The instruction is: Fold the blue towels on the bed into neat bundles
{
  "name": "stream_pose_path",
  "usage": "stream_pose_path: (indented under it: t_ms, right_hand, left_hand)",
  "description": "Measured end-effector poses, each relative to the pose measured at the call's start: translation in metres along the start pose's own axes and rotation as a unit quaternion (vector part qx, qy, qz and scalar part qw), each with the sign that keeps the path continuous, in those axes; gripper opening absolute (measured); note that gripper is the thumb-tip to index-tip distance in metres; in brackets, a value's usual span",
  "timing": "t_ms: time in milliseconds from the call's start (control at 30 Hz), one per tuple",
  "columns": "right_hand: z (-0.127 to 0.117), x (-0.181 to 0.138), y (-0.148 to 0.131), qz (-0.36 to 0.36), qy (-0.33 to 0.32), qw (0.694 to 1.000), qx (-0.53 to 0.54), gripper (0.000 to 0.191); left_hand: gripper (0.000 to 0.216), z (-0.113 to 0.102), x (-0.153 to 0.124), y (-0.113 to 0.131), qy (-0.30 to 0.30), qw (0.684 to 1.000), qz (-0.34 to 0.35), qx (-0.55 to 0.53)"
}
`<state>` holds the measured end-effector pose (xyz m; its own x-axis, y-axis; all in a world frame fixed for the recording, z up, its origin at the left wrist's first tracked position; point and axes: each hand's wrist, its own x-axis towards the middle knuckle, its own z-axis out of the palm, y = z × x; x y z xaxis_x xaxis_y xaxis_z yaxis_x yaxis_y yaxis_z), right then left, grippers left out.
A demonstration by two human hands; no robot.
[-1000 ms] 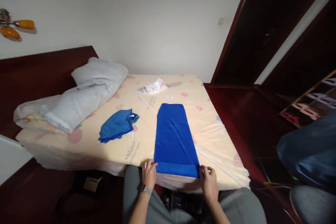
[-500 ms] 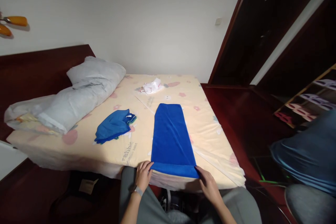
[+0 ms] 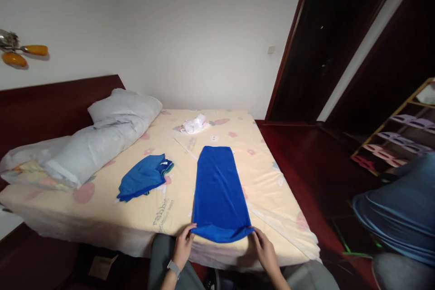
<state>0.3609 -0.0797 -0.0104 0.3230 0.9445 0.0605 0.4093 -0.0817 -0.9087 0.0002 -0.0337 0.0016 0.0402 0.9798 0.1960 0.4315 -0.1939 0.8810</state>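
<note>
A long blue towel (image 3: 220, 190) lies lengthwise on the bed, its near end turned up in a narrow fold. At the left corner of that fold, my left hand (image 3: 184, 245) pinches the cloth between thumb and fingers. My right hand (image 3: 265, 250) grips the opposite corner the same way. Between the hands the folded strip sags and looks slightly lifted. Left of the towel rests a loose stack of blue cloths (image 3: 144, 178) with a small white label showing.
A patterned sheet covers the bed (image 3: 272, 181). Grey bedding (image 3: 112, 131) lies by the headboard, and a white plastic bag (image 3: 195, 124) sits toward the wall. To the right are a person in blue (image 3: 397, 208) and a shoe rack (image 3: 390, 133).
Both hands have raised the near fold of the towel a little and curled it, where it lay flat before. The view has tilted slightly upward.
</note>
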Motion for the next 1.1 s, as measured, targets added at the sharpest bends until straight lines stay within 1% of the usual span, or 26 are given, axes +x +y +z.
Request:
stream_pose_path:
  t_ms: [100, 167, 267, 367, 433, 500, 600, 733, 867, 1000, 1100]
  right_hand:
    - [-0.002, 0.004, 0.000, 0.042, 0.015, 0.999, 0.010, 0.067]
    - [-0.009, 0.003, 0.001, 0.040, 0.021, 0.999, 0.005, 0.066]
    - [-0.020, -0.004, 0.007, 0.025, 0.005, 1.000, -0.004, 0.057]
    - [-0.026, -0.016, 0.015, 0.039, 0.014, 0.999, -0.014, 0.053]
    - [-0.025, -0.021, 0.017, 0.059, 0.026, 0.998, -0.016, 0.052]
    - [-0.023, -0.021, 0.014, 0.072, 0.024, 0.997, -0.018, 0.053]
    - [-0.020, -0.014, 0.003, 0.082, 0.010, 0.996, -0.022, 0.055]
    - [-0.016, -0.010, -0.009, 0.091, -0.010, 0.996, -0.022, 0.051]
    - [-0.014, -0.020, -0.011, 0.099, 0.007, 0.995, -0.028, 0.050]
    - [-0.015, -0.030, -0.011, 0.118, 0.003, 0.992, -0.043, 0.053]
    - [-0.015, -0.033, -0.012, 0.122, 0.002, 0.990, -0.076, 0.054]
  left_hand:
    - [0.054, 0.001, 0.004, 0.000, 0.029, 0.998, -0.050, -0.019]
    - [0.059, 0.002, 0.006, 0.000, 0.049, 0.996, -0.074, -0.021]
    - [0.062, 0.005, 0.007, 0.002, 0.062, 0.995, -0.081, -0.016]
    - [0.059, 0.010, 0.003, 0.004, 0.040, 0.994, -0.088, -0.041]
    - [0.058, 0.012, -0.001, 0.006, 0.003, 0.990, -0.115, -0.084]
    - [0.060, 0.013, -0.004, 0.008, -0.025, 0.981, -0.146, -0.128]
    - [0.060, 0.011, -0.006, 0.011, -0.025, 0.975, -0.157, -0.157]
    - [0.065, 0.010, -0.008, 0.009, 0.019, 0.979, -0.161, -0.122]
    - [0.070, 0.011, -0.012, 0.005, 0.050, 0.986, -0.154, -0.043]
    - [0.066, 0.011, -0.015, 0.003, 0.093, 0.985, -0.139, 0.039]
    - [0.060, 0.011, -0.015, 0.002, 0.112, 0.985, -0.120, 0.052]
